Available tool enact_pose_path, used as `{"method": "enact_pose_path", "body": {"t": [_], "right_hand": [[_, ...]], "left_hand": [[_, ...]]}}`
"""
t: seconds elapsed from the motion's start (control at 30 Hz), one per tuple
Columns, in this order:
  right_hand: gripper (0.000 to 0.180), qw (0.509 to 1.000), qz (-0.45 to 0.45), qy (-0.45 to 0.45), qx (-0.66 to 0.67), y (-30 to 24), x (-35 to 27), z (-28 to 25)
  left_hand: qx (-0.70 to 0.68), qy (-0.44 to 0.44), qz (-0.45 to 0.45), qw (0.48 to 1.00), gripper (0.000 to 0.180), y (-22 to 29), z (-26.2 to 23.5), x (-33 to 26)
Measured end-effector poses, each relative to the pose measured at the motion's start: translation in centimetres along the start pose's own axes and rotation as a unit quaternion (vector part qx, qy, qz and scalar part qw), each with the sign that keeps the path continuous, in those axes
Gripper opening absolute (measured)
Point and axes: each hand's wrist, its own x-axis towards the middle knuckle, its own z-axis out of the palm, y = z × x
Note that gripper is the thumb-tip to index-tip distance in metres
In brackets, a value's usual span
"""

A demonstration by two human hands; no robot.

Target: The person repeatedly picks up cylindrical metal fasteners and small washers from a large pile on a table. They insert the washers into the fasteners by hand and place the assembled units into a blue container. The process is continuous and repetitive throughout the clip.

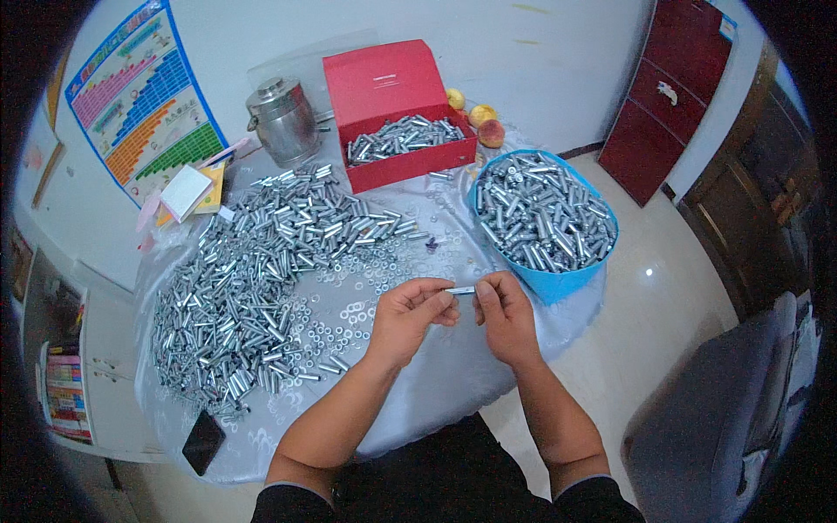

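Observation:
A short silvery metal sleeve (460, 290) lies level between my two hands, above the near side of the table. My left hand (413, 315) pinches its left end between thumb and fingers. At the other end, the thumb and curled fingers of my right hand (505, 315) close on it. A wide heap of similar metal sleeves (235, 288) covers the table to the left. Loose flat washers (356, 312) lie scattered between that heap and my left hand. Just beyond my right hand stands a blue basket (558, 283) full of metal sleeves.
An open red box (410, 167) with more sleeves stands at the back, beside a metal canister (285, 122) and some peaches (482, 114). A black phone (204, 442) lies at the table's near left edge. A grey padded chair (711, 410) stands at right.

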Motion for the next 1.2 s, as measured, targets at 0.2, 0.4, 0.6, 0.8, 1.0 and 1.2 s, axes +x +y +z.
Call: {"method": "enact_pose_path", "body": {"t": [0.2, 0.4, 0.6, 0.8, 1.0, 1.2], "right_hand": [[0.012, 0.999, -0.015, 0.021, 0.033, -0.2, -0.6, -2.6], [0.018, 0.997, 0.006, 0.069, 0.040, -0.7, -1.2, -4.9], [0.017, 0.989, -0.006, 0.135, -0.055, -0.6, -0.6, -7.4], [0.016, 0.922, -0.135, 0.173, -0.318, -0.6, 1.4, -7.6], [0.012, 0.880, -0.187, 0.202, -0.388, -0.6, 1.5, -6.4], [0.011, 0.870, -0.207, 0.186, -0.407, -0.3, 1.7, -6.7]], "left_hand": [[-0.030, -0.005, -0.023, 0.999, 0.023, -0.2, 2.7, 1.2], [0.009, -0.042, 0.038, 0.998, 0.020, -1.5, 4.7, 3.1], [0.142, -0.077, 0.082, 0.983, 0.020, -1.5, 6.6, 5.9], [0.356, -0.010, 0.263, 0.897, 0.015, -1.9, 7.1, 8.8], [0.403, -0.005, 0.328, 0.854, 0.014, -3.0, 6.1, 9.4], [0.431, -0.017, 0.318, 0.845, 0.016, -3.6, 5.0, 9.1]]}}
